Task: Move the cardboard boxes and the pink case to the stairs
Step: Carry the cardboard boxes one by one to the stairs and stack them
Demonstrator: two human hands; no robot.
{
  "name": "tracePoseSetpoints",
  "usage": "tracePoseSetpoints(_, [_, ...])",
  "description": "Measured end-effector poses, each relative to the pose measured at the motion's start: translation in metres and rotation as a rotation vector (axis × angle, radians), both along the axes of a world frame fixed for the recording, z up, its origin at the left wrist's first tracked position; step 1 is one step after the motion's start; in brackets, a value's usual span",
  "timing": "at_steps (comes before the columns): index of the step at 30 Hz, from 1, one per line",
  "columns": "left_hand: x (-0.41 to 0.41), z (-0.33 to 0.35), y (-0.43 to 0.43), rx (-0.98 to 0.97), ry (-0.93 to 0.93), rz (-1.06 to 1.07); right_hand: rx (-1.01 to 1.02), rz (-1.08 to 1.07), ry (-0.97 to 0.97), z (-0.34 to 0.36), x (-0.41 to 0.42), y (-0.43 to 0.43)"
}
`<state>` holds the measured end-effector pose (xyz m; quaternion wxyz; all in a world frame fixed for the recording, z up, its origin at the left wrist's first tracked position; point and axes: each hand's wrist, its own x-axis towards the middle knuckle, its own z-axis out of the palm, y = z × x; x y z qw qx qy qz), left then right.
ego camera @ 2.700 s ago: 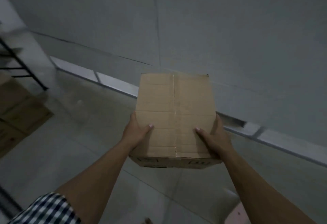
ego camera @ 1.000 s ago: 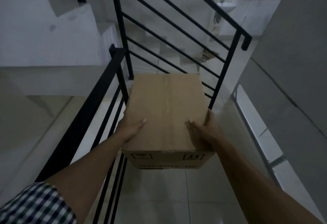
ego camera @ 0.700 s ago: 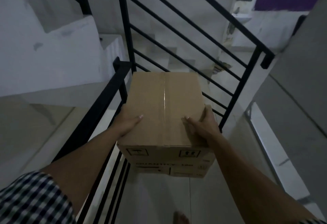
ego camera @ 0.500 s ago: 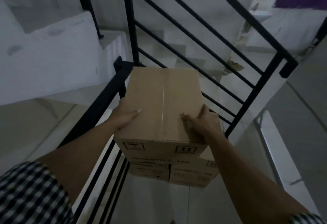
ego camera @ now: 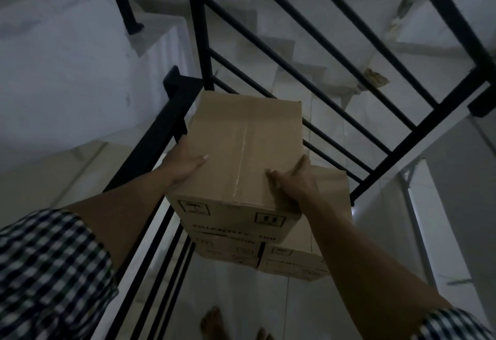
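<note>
A person holds a taped cardboard box (ego camera: 245,149) in both hands, its top facing the camera and a strip of clear tape running down the middle seam. The left hand (ego camera: 182,163) is pressed flat against the box's left side with the thumb lying over the top edge; the right hand (ego camera: 294,182) is clamped on the right near corner, fingers spread over the top and side. The two hands are apart, with the width of the box between them. Just below and slightly to the right lie more cardboard boxes (ego camera: 295,256) on the pale tiled floor (ego camera: 241,299), printed markings showing on their near faces; whether the held box already rests on them cannot be told. A black metal railing (ego camera: 150,151) runs along the left of the boxes and another section slants behind them, with white stairs (ego camera: 281,52) descending beyond the bars. Checked sleeves (ego camera: 51,272) cover the upper arms, and bare toes (ego camera: 213,323) show at the bottom edge.
</note>
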<state>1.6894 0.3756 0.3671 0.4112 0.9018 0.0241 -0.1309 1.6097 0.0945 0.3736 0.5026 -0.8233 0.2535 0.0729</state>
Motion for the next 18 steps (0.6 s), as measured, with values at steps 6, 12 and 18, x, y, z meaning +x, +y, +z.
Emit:
tracePoseSetpoints(6, [0.005, -0.022, 0.016, 0.082, 0.043, -0.014, -0.005, 0.006, 0.061, -0.028, 0.007, 0.019])
tracePoseSetpoints(12, [0.021, -0.031, 0.016, 0.171, 0.017, -0.008, -0.069, 0.035, 0.042, -0.034, 0.016, 0.023])
tracePoseSetpoints(18, [0.043, -0.036, 0.006, 0.280, -0.074, -0.023, -0.069, 0.017, 0.019, -0.033, 0.047, 0.029])
